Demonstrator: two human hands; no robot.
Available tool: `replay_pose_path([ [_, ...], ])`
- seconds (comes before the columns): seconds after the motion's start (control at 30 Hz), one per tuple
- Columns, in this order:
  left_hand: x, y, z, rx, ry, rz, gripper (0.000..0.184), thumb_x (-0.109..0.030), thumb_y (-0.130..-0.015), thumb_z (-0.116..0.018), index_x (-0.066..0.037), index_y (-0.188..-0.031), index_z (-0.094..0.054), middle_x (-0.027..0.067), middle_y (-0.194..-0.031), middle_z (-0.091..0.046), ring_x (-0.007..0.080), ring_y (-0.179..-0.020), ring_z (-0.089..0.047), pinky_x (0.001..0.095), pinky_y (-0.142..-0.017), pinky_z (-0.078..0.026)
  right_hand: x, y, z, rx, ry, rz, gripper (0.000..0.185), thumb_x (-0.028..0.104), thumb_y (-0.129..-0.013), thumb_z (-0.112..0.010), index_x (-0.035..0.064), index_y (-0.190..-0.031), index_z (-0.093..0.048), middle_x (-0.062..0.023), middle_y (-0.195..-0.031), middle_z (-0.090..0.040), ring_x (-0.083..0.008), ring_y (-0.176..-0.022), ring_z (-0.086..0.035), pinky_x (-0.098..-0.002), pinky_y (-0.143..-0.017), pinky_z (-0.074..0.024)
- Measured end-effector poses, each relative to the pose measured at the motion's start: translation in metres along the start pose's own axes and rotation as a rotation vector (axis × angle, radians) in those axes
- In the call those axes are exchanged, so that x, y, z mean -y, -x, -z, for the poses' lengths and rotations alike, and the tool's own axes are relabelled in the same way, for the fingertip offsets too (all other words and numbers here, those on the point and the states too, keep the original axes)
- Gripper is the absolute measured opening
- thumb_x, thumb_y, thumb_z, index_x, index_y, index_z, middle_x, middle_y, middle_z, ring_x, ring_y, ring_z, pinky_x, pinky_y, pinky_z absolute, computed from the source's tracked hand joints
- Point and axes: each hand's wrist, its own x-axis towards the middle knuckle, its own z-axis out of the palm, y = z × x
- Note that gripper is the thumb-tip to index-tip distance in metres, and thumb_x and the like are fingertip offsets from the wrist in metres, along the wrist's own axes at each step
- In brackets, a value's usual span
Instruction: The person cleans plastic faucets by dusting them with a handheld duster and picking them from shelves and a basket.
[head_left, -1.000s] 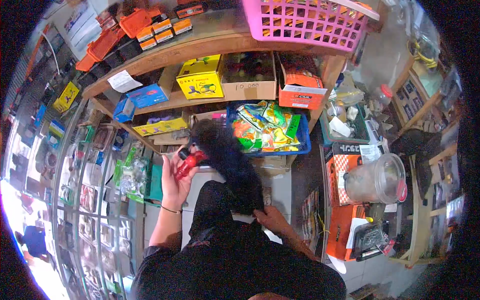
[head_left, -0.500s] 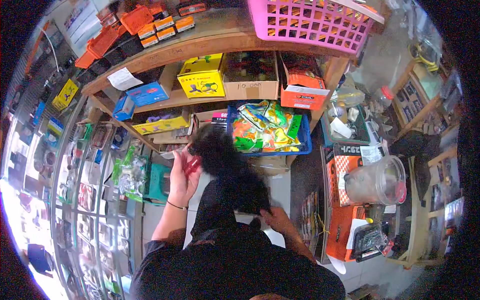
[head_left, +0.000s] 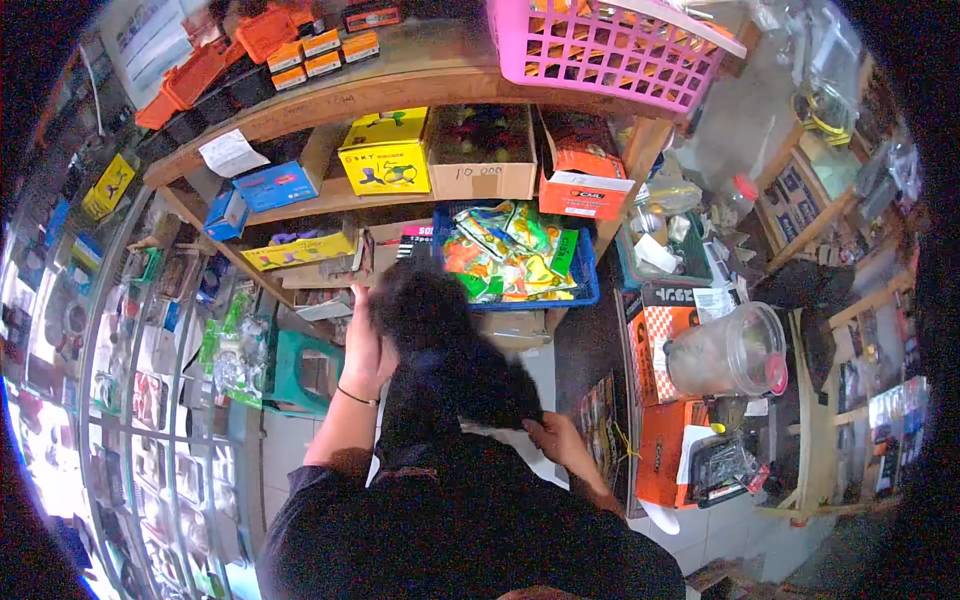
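Note:
A dark, fluffy black thing fills the space in front of my black shirt; its kind is not clear. Left of it is my left hand, raised with a dark band at the wrist. One finger points up along its edge, while the black thing covers the other fingers and whatever they may hold. My right hand is lower on the other side, its fingers closed at the black thing's lower edge. Just beyond stands a blue basket with colourful plastic packets.
Wooden shelves hold a yellow box, an open carton and an orange-red box. A pink basket overhangs the top. A green stool is at left, near glass cases. Right, a clear plastic tub stands among boxes.
The view has shifted slightly, so the shelves sit further left. Something red that showed in my left palm is hidden now behind the black thing. My right hand stays at its edge.

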Motion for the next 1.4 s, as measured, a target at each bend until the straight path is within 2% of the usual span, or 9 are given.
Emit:
replay_pose_path([
  [0.33,-0.006,-0.001,0.004,0.073,-0.131,-0.027,0.059,-0.047,-0.088,-0.027,0.001,-0.123,-0.034,0.0129,-0.116,-0.048,0.0251,-0.102,-0.049,0.0374,-0.093,-0.035,0.027,0.004,0.004,-0.066,-0.246,-0.041,0.028,0.022,-0.083,-0.054,-0.0015,-0.068,-0.054,-0.003,-0.053,-0.048,-0.0107,-0.049,-0.042,-0.0291,-0.046,-0.0353],
  [0.47,-0.005,-0.001,-0.003,0.068,0.095,0.069,0.058,-0.047,-0.088,-0.029,0.0,-0.12,-0.039,0.0082,-0.113,-0.05,0.0193,-0.097,-0.051,0.0299,-0.079,-0.044,0.017,0.002,0.008,0.078,-0.162,-0.068,0.027,0.022,-0.083,-0.054,-0.0008,-0.068,-0.053,-0.0015,-0.053,-0.048,-0.0102,-0.047,-0.041,-0.0284,-0.045,-0.0347],
  [0.6,-0.001,-0.01,0.023,0.034,-0.06,-0.063,0.059,-0.051,-0.086,-0.032,-0.002,-0.119,-0.041,0.0085,-0.113,-0.051,0.0246,-0.1,-0.05,0.0372,-0.089,-0.038,0.002,-0.004,0.003,-0.015,-0.083,-0.016,0.027,0.022,-0.084,-0.053,-0.0005,-0.068,-0.054,-0.001,-0.053,-0.048,-0.0098,-0.048,-0.041,-0.0276,-0.045,-0.0346],
  [0.63,-0.007,-0.007,0.024,0.209,0.061,0.006,0.06,-0.051,-0.086,-0.03,-0.003,-0.12,-0.04,0.009,-0.114,-0.05,0.024,-0.1,-0.05,0.0366,-0.091,-0.036,-0.005,-0.007,-0.001,0.014,-0.122,-0.025,0.027,0.021,-0.084,-0.053,-0.0003,-0.067,-0.053,-0.0005,-0.053,-0.048,-0.0096,-0.048,-0.041,-0.0273,-0.045,-0.0344],
  [0.73,-0.006,-0.001,0.005,0.029,0.034,0.039,0.055,-0.05,-0.086,-0.033,-0.004,-0.114,-0.047,0.0098,-0.109,-0.054,0.0244,-0.101,-0.05,0.0377,-0.09,-0.038,-0.004,-0.006,0.001,0.068,-0.133,-0.019,0.028,0.02,-0.084,-0.053,0.0002,-0.065,-0.053,0.0003,-0.052,-0.046,-0.0092,-0.048,-0.04,-0.0271,-0.045,-0.034],
  [1.07,-0.012,0.001,0.006,0.048,0.125,0.112,0.06,-0.05,-0.088,-0.026,-0.001,-0.12,-0.039,0.0115,-0.117,-0.048,0.0208,-0.1,-0.051,0.0322,-0.086,-0.042,0.014,-0.008,0.006,-0.001,-0.061,0.1,0.029,0.024,-0.085,-0.051,0.0,-0.068,-0.052,0.0004,-0.052,-0.045,-0.0086,-0.049,-0.04,-0.027,-0.045,-0.0336],
  [1.27,-0.009,-0.001,0.0,0.039,0.001,-0.106,0.058,-0.047,-0.089,-0.023,-0.001,-0.122,-0.036,0.0131,-0.116,-0.048,0.0236,-0.105,-0.048,0.0353,-0.094,-0.035,0.016,-0.008,0.008,0.12,-0.174,-0.056,0.028,0.024,-0.084,-0.052,-0.0012,-0.073,-0.054,0.0007,-0.053,-0.045,-0.0081,-0.052,-0.041,-0.0266,-0.046,-0.0339],
  [1.33,-0.011,-0.002,0.014,0.205,0.202,0.091,0.058,-0.046,-0.089,-0.024,0.001,-0.122,-0.035,0.0137,-0.118,-0.047,0.0235,-0.108,-0.046,0.0345,-0.095,-0.034,0.009,-0.013,0.005,0.093,-0.152,-0.01,0.027,0.024,-0.084,-0.052,-0.001,-0.073,-0.054,0.0005,-0.053,-0.045,-0.0084,-0.051,-0.041,-0.0267,-0.046,-0.034],
  [1.4,-0.01,0.0,0.007,-0.02,0.047,-0.088,0.058,-0.045,-0.089,-0.025,0.002,-0.123,-0.035,0.0134,-0.12,-0.046,0.0241,-0.109,-0.046,0.036,-0.095,-0.034,0.011,-0.013,0.004,0.068,-0.131,0.033,0.027,0.024,-0.084,-0.052,-0.0008,-0.073,-0.055,0.0003,-0.053,-0.045,-0.0087,-0.051,-0.041,-0.0267,-0.046,-0.034],
])
